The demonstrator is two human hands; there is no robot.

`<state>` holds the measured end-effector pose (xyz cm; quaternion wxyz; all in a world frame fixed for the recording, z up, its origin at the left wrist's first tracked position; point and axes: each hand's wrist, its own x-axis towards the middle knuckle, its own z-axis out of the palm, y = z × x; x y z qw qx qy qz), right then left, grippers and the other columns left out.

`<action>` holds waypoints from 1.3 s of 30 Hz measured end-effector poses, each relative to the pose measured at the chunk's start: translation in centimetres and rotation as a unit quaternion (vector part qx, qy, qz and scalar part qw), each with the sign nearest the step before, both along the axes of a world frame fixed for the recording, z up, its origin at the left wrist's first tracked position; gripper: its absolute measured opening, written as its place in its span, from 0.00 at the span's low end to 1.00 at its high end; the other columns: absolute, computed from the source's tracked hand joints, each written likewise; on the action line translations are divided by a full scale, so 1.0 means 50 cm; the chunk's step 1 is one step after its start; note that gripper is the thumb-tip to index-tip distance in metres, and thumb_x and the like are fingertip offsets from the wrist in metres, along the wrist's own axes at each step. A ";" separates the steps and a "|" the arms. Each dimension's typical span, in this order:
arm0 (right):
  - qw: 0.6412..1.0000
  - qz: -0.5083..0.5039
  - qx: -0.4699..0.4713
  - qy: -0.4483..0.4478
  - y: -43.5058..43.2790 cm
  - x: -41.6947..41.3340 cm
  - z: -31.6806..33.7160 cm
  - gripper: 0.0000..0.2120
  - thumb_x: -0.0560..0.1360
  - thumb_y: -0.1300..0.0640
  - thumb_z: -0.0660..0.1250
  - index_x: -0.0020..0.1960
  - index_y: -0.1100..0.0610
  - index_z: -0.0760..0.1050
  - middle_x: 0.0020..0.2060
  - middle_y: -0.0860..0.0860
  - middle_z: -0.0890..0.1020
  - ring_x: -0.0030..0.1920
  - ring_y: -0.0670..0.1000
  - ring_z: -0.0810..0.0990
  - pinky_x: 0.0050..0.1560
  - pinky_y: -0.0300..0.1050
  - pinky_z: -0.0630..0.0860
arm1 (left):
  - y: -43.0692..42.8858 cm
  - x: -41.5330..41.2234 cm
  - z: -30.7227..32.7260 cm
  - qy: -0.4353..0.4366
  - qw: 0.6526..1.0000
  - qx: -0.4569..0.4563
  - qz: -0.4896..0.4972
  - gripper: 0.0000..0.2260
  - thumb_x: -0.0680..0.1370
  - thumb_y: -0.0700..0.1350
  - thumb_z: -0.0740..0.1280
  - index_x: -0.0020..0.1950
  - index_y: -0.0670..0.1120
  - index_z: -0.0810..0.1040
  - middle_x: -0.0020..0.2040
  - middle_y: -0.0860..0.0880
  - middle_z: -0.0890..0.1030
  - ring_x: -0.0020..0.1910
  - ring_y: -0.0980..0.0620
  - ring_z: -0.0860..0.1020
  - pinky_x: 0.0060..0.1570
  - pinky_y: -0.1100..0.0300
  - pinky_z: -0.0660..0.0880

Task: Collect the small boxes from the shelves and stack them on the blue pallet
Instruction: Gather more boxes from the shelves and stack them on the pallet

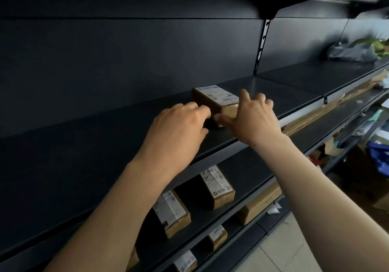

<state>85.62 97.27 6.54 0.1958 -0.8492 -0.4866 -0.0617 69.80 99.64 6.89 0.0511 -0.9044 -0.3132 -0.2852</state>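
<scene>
Nearest, at 6 o'clock under the forearms, more labelled boxes point(172, 212) stand on the lower shelves. They would likely take the hit if the lift fails, since the target sits close to the front lip of its shelf point(105, 145) and a loose hold could tip it over that edge. The likely cause is an uneven grip. The left hand point(179, 124) has its fingers curled in at the box's near-left corner with the tips hidden, so I cannot tell whether its grip has closed on the cardboard. The right hand point(252, 115) is spread open, its thumb point(225, 121) laid across the near end face and its fingers fanned beside the right flank, not wrapped round it. Pulling now might skid or twist the box rather than raise it. The small box point(216, 97) lies label-up on the shelf at 12 o'clock from the gap between the hands, with the left hand at its 7 o'clock and the right at its 5 o'clock. Most of its length reaches back beyond both grips. Far off at 2 o'clock a grey bag point(353, 52) rests on the same shelf level, well apart. No blue pallet is in view.
</scene>
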 end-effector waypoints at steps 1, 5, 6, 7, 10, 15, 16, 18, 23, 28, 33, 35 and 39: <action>1.000 -0.005 -0.004 0.008 0.016 0.009 -0.005 0.40 0.70 0.34 0.64 0.71 0.57 0.57 0.65 0.63 0.66 0.64 0.63 0.63 0.58 0.54 0.68 | 0.009 0.009 -0.001 0.000 1.000 -0.001 0.000 0.09 0.75 0.47 0.66 0.55 0.50 0.75 0.48 0.52 0.78 0.48 0.53 0.75 0.41 0.61 0.66; 0.999 -0.012 -0.023 0.041 0.066 0.043 -0.019 0.46 0.67 0.30 0.64 0.73 0.57 0.53 0.64 0.64 0.65 0.64 0.64 0.63 0.59 0.55 0.68 | 0.035 0.040 -0.003 0.002 1.000 -0.005 0.002 0.08 0.75 0.47 0.66 0.54 0.49 0.76 0.48 0.52 0.78 0.48 0.52 0.75 0.41 0.60 0.68; 0.998 -0.010 -0.031 0.054 0.076 0.050 -0.021 0.46 0.66 0.30 0.64 0.73 0.57 0.53 0.64 0.64 0.65 0.64 0.64 0.63 0.59 0.55 0.68 | 0.039 0.045 -0.003 0.003 1.000 -0.005 0.005 0.08 0.75 0.47 0.66 0.54 0.49 0.76 0.48 0.52 0.78 0.48 0.52 0.75 0.41 0.60 0.67; 0.997 -0.005 -0.037 0.068 0.085 0.057 -0.023 0.46 0.66 0.30 0.65 0.72 0.56 0.54 0.64 0.63 0.65 0.64 0.64 0.63 0.59 0.55 0.68 | 0.042 0.051 -0.002 0.003 1.000 -0.005 0.009 0.08 0.75 0.47 0.66 0.54 0.49 0.76 0.48 0.52 0.78 0.48 0.52 0.75 0.41 0.60 0.67; 0.993 0.020 -0.029 0.109 0.104 0.076 -0.034 0.43 0.66 0.34 0.68 0.71 0.56 0.57 0.63 0.61 0.65 0.64 0.62 0.65 0.58 0.53 0.69 | 0.042 0.068 -0.002 -0.002 1.000 -0.007 0.027 0.10 0.75 0.47 0.66 0.55 0.50 0.76 0.49 0.52 0.78 0.49 0.51 0.75 0.42 0.58 0.69; 0.992 0.080 0.029 0.092 0.081 0.114 -0.046 0.41 0.67 0.38 0.70 0.69 0.59 0.57 0.63 0.61 0.62 0.63 0.63 0.63 0.58 0.51 0.67 | 0.001 0.108 -0.017 0.000 0.997 0.001 0.073 0.09 0.75 0.48 0.66 0.55 0.50 0.76 0.49 0.52 0.78 0.48 0.52 0.76 0.40 0.60 0.67; 0.991 0.094 0.042 0.085 0.069 0.125 -0.045 0.42 0.67 0.39 0.70 0.70 0.59 0.57 0.63 0.62 0.62 0.62 0.64 0.63 0.58 0.51 0.67 | -0.012 0.121 -0.020 -0.002 0.996 0.001 0.084 0.09 0.75 0.48 0.66 0.55 0.50 0.76 0.49 0.52 0.78 0.48 0.51 0.75 0.40 0.60 0.66; 0.989 0.120 0.061 0.066 0.033 0.150 -0.042 0.42 0.66 0.39 0.70 0.70 0.59 0.57 0.62 0.61 0.63 0.61 0.63 0.64 0.58 0.51 0.66 | -0.047 0.155 -0.028 -0.006 0.995 -0.005 0.104 0.09 0.76 0.48 0.65 0.55 0.51 0.75 0.48 0.52 0.78 0.48 0.51 0.75 0.41 0.59 0.66; 0.980 0.175 0.088 0.031 -0.087 0.240 -0.037 0.42 0.66 0.40 0.70 0.71 0.58 0.56 0.62 0.60 0.63 0.60 0.62 0.64 0.59 0.51 0.65 | -0.158 0.256 -0.056 -0.007 0.990 -0.012 0.138 0.10 0.76 0.48 0.65 0.57 0.51 0.75 0.49 0.52 0.78 0.50 0.50 0.75 0.42 0.56 0.68; 0.978 0.194 0.077 0.031 -0.210 0.335 -0.054 0.43 0.67 0.39 0.70 0.72 0.56 0.55 0.63 0.59 0.62 0.62 0.61 0.63 0.54 0.47 0.64 | -0.251 0.346 -0.102 0.012 0.985 -0.054 0.161 0.12 0.77 0.49 0.63 0.60 0.51 0.74 0.53 0.51 0.77 0.53 0.49 0.75 0.46 0.54 0.70; 0.978 0.201 0.049 0.028 -0.306 0.412 -0.077 0.41 0.66 0.38 0.70 0.70 0.54 0.57 0.63 0.57 0.63 0.62 0.60 0.64 0.48 0.46 0.63 | -0.300 0.384 -0.162 0.031 0.979 -0.099 0.178 0.12 0.76 0.48 0.63 0.59 0.49 0.74 0.53 0.49 0.76 0.50 0.47 0.75 0.44 0.53 0.70; 0.979 0.200 0.032 0.025 -0.331 0.431 -0.089 0.40 0.65 0.37 0.70 0.69 0.54 0.58 0.62 0.57 0.64 0.62 0.60 0.64 0.50 0.47 0.65 | -0.303 0.388 -0.191 0.043 0.973 -0.123 0.190 0.12 0.76 0.48 0.64 0.58 0.48 0.75 0.52 0.48 0.76 0.49 0.46 0.75 0.41 0.55 0.69; 0.982 0.184 -0.032 0.024 -0.341 0.450 -0.137 0.42 0.66 0.37 0.69 0.71 0.54 0.57 0.64 0.58 0.63 0.63 0.61 0.64 0.55 0.51 0.68 | -0.285 0.391 -0.258 0.058 0.961 -0.175 0.205 0.12 0.76 0.47 0.65 0.57 0.46 0.75 0.54 0.46 0.77 0.50 0.44 0.76 0.44 0.53 0.72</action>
